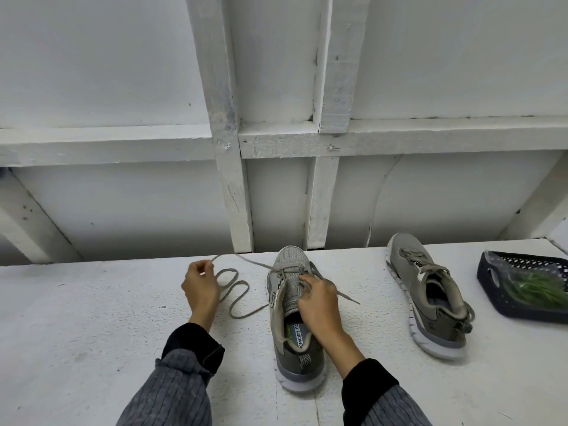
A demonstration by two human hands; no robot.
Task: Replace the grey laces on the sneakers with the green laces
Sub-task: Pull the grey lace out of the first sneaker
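While we were unlacing: our left hand (200, 289) pinched the free end of the grey lace (238, 295) between curled fingers (205, 267) and drew it out to the left, away from the near sneaker (290, 318).
Right hand: our right hand (316, 305) lay on the tongue, its fingers curled down at the lowest eyelets; we judged they were pinching a strand of lace there, though the contact itself was hard to make out.
Step in hand: by our reading, we were pulling the grey lace out of the last eyelets near the toe.
Doing it well: we thought it best to steady the shoe with the right hand, pull the lace straight along the line of each eyelet, and feed the slack through one crossing at a time so the tip would not snag.
Near sneaker: it stood upright on the white counter (92, 348), toe pointing away from us, grey mesh with a white sole, and its upper eyelets were already bare.
Lace: flat and grey, it looped loosely on the counter to the left of the shoe, while its other end trailed off to the right.
Second sneaker: the other sneaker (430, 296) sat well to the right, fully laced in grey.
Green laces: they lay in a clear bag inside a dark basket (491, 281) at the far right, untouched (539, 292).
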